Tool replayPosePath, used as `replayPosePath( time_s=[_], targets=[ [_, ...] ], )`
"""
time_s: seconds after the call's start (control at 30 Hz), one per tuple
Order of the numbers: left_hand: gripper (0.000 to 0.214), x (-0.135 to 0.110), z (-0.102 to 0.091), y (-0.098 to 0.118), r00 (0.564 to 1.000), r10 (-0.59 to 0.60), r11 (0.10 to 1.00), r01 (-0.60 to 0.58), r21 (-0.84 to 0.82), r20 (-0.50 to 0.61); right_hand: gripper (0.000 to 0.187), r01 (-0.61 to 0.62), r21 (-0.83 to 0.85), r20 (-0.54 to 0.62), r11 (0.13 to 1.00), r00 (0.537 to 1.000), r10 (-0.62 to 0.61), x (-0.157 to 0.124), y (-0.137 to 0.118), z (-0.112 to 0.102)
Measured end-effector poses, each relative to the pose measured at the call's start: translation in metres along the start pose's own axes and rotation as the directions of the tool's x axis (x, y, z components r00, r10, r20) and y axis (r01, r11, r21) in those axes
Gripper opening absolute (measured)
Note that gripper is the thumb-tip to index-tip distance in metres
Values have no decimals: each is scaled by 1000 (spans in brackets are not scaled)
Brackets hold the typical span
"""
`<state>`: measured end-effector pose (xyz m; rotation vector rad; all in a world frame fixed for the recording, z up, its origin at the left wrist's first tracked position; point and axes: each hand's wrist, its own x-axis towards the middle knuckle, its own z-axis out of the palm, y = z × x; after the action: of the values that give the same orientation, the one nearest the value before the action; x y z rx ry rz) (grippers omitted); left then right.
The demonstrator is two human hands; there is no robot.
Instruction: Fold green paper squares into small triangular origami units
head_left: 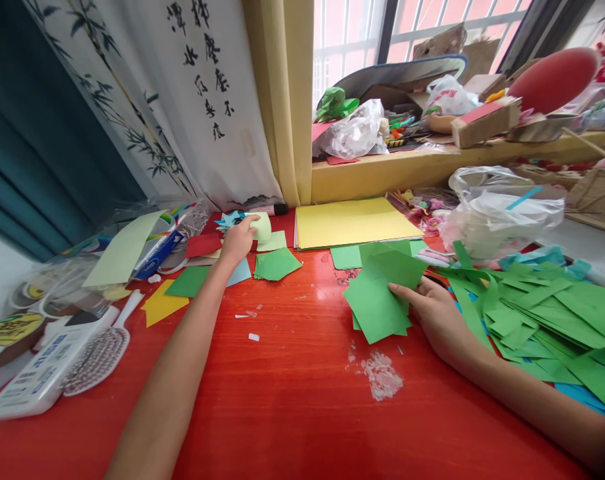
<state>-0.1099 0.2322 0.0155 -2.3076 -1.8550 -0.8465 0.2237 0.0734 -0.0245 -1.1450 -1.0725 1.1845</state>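
My left hand [238, 240] reaches to the far side of the red table [292, 387] and its fingers close around a pale green roundish object [262, 227], beside a blue paper star [229, 219]. My right hand [435, 313] holds a small stack of green paper squares [382, 293], thumb on top and fingers underneath. A loose green square [276, 263] lies between the hands.
A yellow paper pad [352, 221] lies by the windowsill. Green paper scraps [547, 313] pile at right beside a plastic bag [502, 210]. A hairbrush [102, 350], a white box [37, 377] and coloured sheets sit at left. Dried residue [381, 375] marks the table.
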Motion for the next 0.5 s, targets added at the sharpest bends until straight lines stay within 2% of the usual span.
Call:
replayPosePath(
  time_s=[0.07,0.17,0.33,0.4,0.47,0.5],
  targets=[
    [35,1,-6,9,999,-6,997,4,-71,-34,31,-2,-7,9,1000,1000,2,-1,-2,2],
    [32,1,-16,31,999,32,978,-37,-204,-27,26,-24,0,32,1000,999,24,-2,-4,3],
    [21,-10,-41,94,985,173,895,-163,-415,-12,23,-14,9,42,1000,999,14,-4,-3,4],
    [18,-21,-52,123,953,302,776,-227,-588,30,21,16,13,10,1000,1000,-17,-4,-2,3],
    [16,-32,-58,146,892,411,724,-195,-661,187,22,38,18,-41,999,998,-37,-4,0,2],
    [17,-37,-58,154,840,462,714,-163,-681,284,22,48,19,-61,999,997,-47,-3,1,2]
  ],
)
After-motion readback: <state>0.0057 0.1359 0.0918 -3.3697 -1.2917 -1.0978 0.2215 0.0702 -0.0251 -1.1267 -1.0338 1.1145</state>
